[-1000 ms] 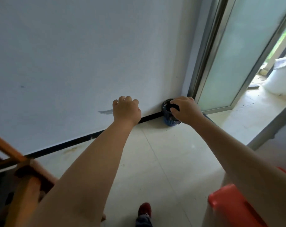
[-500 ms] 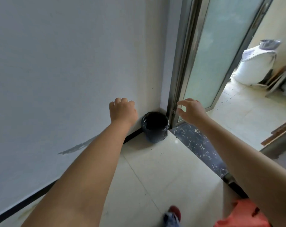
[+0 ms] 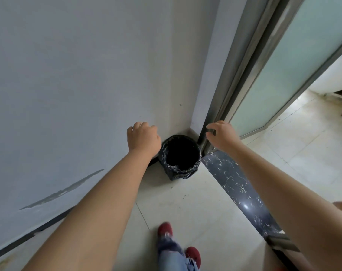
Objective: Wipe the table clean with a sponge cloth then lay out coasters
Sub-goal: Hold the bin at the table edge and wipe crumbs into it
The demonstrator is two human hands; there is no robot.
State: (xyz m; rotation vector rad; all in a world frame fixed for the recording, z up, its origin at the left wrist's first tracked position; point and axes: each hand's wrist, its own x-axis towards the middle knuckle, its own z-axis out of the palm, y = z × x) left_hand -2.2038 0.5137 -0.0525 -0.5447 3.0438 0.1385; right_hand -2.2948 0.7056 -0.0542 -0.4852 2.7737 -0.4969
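Observation:
No table, sponge cloth or coasters are in view. A small bin (image 3: 179,157) lined with a black bag stands on the floor in the corner by the wall. My left hand (image 3: 143,139) hovers just left of the bin with its fingers curled under, and what it may hold is hidden. My right hand (image 3: 222,136) hovers just right of the bin, fingers spread and loosely bent, holding nothing that I can see.
A grey wall (image 3: 78,85) fills the left. A frosted glass sliding door (image 3: 295,61) in a metal frame stands to the right, with a dark marble threshold (image 3: 238,188) below it. My red shoes (image 3: 165,229) are on the pale tile floor.
I have stepped closer to the bin, which now lies between my hands. My right hand went from a closed position in front of the bin to spread fingers at its right.

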